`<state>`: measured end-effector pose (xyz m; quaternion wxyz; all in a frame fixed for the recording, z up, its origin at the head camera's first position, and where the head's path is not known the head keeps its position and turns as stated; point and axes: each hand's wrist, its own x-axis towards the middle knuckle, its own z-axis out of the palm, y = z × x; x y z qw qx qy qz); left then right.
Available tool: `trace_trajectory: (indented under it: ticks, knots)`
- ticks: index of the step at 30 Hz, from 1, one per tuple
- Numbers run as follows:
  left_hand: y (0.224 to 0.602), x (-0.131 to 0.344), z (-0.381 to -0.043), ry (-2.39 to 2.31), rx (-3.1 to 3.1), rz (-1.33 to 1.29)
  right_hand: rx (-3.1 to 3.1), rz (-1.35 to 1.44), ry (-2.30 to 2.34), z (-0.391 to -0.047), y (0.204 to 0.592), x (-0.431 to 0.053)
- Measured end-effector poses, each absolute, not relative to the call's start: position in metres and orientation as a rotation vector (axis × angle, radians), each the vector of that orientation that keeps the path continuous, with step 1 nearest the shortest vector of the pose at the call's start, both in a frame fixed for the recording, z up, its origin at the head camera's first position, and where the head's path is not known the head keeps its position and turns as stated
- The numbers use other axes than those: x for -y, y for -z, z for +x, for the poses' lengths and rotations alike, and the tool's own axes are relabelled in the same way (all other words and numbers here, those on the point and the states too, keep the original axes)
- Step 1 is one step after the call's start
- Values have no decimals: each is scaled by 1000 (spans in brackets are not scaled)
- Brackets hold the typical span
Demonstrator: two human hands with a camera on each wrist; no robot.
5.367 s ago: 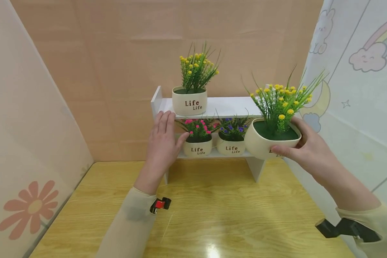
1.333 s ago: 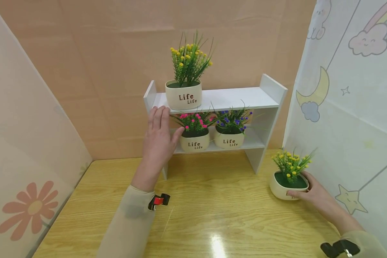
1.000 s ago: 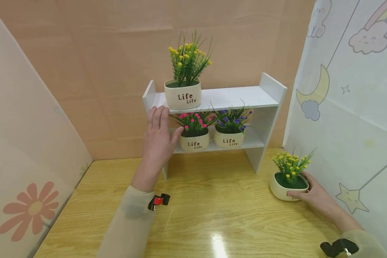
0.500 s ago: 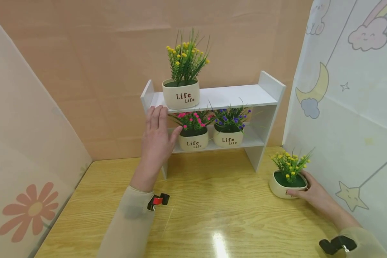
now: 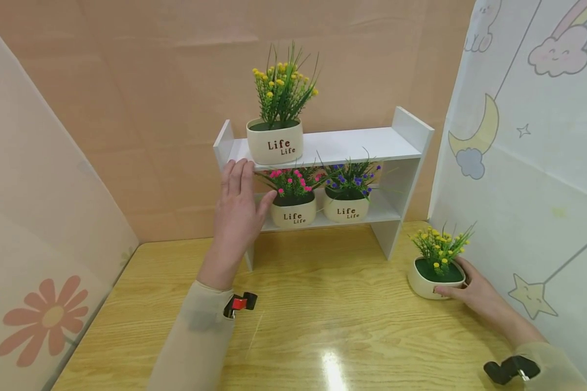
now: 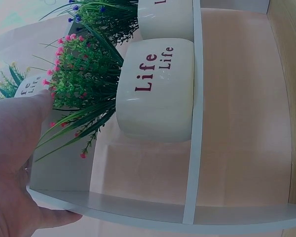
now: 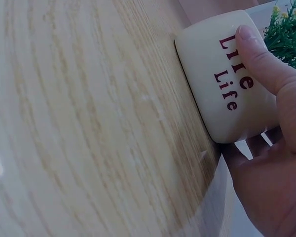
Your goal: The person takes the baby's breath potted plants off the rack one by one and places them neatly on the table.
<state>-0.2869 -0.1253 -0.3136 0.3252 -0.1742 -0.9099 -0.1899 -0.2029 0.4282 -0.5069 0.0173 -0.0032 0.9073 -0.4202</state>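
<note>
My right hand (image 5: 484, 298) grips a cream pot (image 5: 428, 285) of yellow artificial flowers at the table's right side. In the right wrist view its thumb presses the lettered front of the pot (image 7: 222, 79), whose base meets the wood. My left hand (image 5: 237, 214) rests with straight fingers at the left end of a white two-tier shelf (image 5: 357, 145). Another yellow-flowered pot (image 5: 274, 145) stands on the upper tier, just above those fingertips. On the lower tier sit a pink-flowered pot (image 5: 293, 214) and a purple-flowered pot (image 5: 346, 210), side by side.
The shelf stands on a wooden table (image 5: 313, 315) near the peach backdrop (image 5: 176, 108). A patterned wall (image 5: 543, 163) rises close to my right hand; another wall (image 5: 54, 190) with a printed flower borders the left.
Since the oldest frame, my right hand has lowered the yellow-flowered pot from beside the upper tier to the table. My left hand keeps its place at the shelf. The last second shows hardly any motion.
</note>
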Motion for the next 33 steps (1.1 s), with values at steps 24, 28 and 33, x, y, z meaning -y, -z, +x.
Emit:
trace_trajectory:
  ticks: [24,28,33]
  knots:
    - [314,127,-286,481,2380,-440,-2837,-205,1594,-193,494,-428]
    - [314,127,-287,488,2385,-441,-2892,-255,1630,-190,482,-431]
    - [314,126,-287,489,2399,-434,-2924,-257,1605,-183,461,-431]
